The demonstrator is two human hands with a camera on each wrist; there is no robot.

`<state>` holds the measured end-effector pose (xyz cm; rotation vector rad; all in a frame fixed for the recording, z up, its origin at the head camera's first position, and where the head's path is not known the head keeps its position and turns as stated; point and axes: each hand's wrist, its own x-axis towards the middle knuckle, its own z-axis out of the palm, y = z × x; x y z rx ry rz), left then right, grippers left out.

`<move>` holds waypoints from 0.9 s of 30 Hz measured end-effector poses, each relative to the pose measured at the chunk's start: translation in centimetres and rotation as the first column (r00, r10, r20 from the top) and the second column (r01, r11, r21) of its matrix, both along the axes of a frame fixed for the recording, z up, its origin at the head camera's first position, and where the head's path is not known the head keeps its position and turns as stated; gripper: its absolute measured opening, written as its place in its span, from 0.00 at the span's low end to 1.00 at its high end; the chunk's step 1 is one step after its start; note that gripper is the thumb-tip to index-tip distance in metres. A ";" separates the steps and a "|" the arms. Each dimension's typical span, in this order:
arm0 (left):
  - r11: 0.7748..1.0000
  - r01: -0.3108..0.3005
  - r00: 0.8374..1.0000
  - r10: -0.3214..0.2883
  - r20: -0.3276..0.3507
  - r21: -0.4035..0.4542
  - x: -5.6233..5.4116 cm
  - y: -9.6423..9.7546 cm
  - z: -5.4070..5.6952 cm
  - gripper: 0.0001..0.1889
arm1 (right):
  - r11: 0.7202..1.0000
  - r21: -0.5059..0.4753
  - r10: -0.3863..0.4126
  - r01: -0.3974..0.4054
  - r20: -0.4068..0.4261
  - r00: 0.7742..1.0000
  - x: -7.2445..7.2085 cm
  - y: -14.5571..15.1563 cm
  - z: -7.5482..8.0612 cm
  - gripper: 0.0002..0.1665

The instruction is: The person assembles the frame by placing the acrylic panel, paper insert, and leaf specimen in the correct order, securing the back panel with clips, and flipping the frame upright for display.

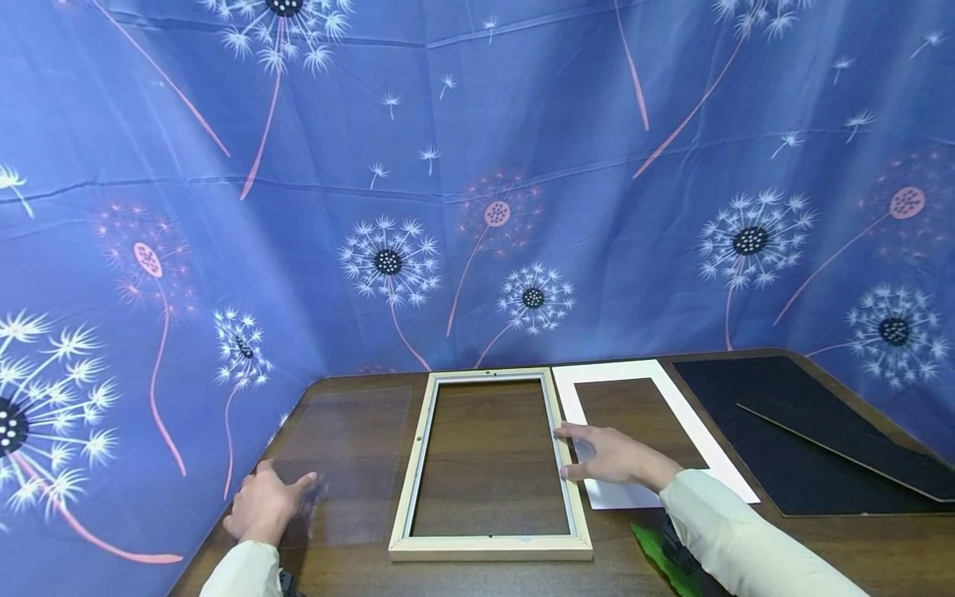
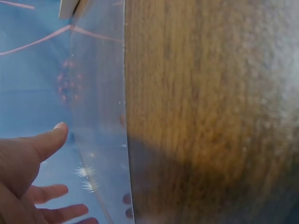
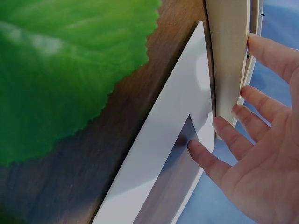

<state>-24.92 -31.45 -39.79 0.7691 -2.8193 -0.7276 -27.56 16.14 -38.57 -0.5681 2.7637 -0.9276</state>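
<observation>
A pale wooden picture frame point(image 1: 490, 545) lies flat on the brown table, with its opening showing bare wood. My right hand point(image 1: 608, 452) is at its right side, fingers spread and fairly straight. In the right wrist view several fingertips point(image 3: 250, 42) touch or nearly touch the frame's edge. Just right of the frame lies a white mat point(image 1: 684, 414) with a rectangular cutout, partly under that hand. A clear sheet point(image 1: 358, 464) lies left of the frame. My left hand point(image 1: 261, 502), thumb apart from the fingers, hovers at or rests by the sheet's left edge; contact cannot be told.
Black backing board point(image 1: 731, 448) lies at the right, with a second black piece point(image 1: 850, 444) slanting over it. A green leaf point(image 1: 656, 551) sits near the front, below my right forearm. Blue dandelion-print cloth point(image 1: 477, 166) hangs behind and beside the table.
</observation>
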 end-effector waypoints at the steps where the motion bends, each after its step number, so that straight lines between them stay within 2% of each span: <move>1: 1.000 -0.013 1.000 0.013 0.018 0.002 0.0 -0.1 0.0 0.46 | 1.000 -0.003 0.002 -0.002 0.000 1.000 0.0 0.0 0.0 0.39; 7: 0.998 -0.070 0.993 0.070 0.097 0.002 0.0 -0.4 -0.2 0.49 | 1.000 -0.014 0.008 -0.008 0.001 1.000 0.2 0.0 0.0 0.40; 11: 0.996 -0.088 0.986 0.086 0.141 0.006 0.0 -0.4 -0.2 0.50 | 1.000 -0.019 0.002 -0.002 0.006 1.000 0.2 -0.1 0.0 0.40; 22: 0.997 -0.075 0.988 0.077 0.135 -0.023 -0.3 -1.1 -0.7 0.51 | 1.000 -0.024 -0.002 0.002 0.007 1.000 0.2 -0.1 -0.1 0.40; 27: 0.998 -0.054 0.985 0.059 0.164 -0.033 -0.7 -1.3 -0.6 0.53 | 1.000 -0.024 -0.002 0.002 -0.003 1.000 0.3 0.0 -0.1 0.40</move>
